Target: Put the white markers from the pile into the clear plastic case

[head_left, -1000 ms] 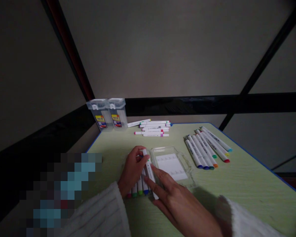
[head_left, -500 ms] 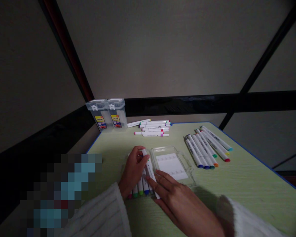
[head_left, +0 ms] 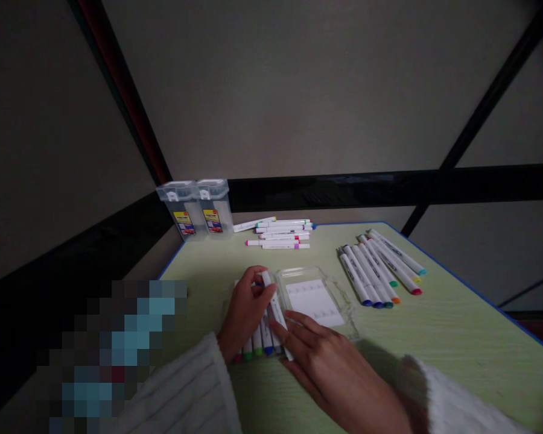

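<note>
My left hand point(head_left: 244, 310) curls over a row of white markers point(head_left: 259, 346) lying in a clear case, its fingertips pressed on the far end of one white marker point(head_left: 275, 304). My right hand point(head_left: 330, 367) grips the near end of that same marker, fingers held together along it. The marker lies at the right edge of the row, beside the open clear lid point(head_left: 317, 301) with a white paper insert. Coloured caps, pink, green and blue, show at the row's near end.
A fan of several markers point(head_left: 380, 268) lies to the right on the green table point(head_left: 457, 337). Another pile of markers point(head_left: 283, 234) sits at the back, next to two clear boxes point(head_left: 199, 208) with yellow labels. A blurred patch covers the lower left.
Both hands have shifted slightly on the marker, and the right fingers have slid a little toward me. Nothing else has moved.
</note>
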Motion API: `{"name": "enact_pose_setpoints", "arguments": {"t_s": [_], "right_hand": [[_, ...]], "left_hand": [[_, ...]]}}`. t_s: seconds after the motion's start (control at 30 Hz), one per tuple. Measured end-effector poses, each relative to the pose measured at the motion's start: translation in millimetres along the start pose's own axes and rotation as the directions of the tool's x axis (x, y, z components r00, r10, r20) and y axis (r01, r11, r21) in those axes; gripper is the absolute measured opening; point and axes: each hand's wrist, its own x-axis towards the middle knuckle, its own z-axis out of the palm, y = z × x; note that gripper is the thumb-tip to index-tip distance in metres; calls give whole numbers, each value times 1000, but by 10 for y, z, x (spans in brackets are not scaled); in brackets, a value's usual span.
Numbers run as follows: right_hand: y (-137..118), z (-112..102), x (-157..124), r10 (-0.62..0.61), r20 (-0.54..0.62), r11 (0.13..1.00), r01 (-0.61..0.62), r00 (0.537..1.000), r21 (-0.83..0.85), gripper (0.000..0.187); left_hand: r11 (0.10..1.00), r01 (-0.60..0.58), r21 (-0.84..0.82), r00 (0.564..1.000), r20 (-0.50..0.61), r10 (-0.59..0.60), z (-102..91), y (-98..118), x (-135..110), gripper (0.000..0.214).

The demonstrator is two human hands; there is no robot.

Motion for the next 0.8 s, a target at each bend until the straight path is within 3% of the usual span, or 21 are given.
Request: {"name": "enact_pose_setpoints", "arguments": {"t_s": [0.3, 0.8], "right_hand": [[-9, -20, -11, 58, 16, 997, -59, 998, 42, 46], [-20, -30, -28, 91, 46, 994, -93, 995, 62, 47]], "left_hand": [[995, -8, 95, 1000, -9, 9, 9, 11, -11, 41], [986, -46, 163, 998, 43, 40, -9, -37, 4, 38]]}}
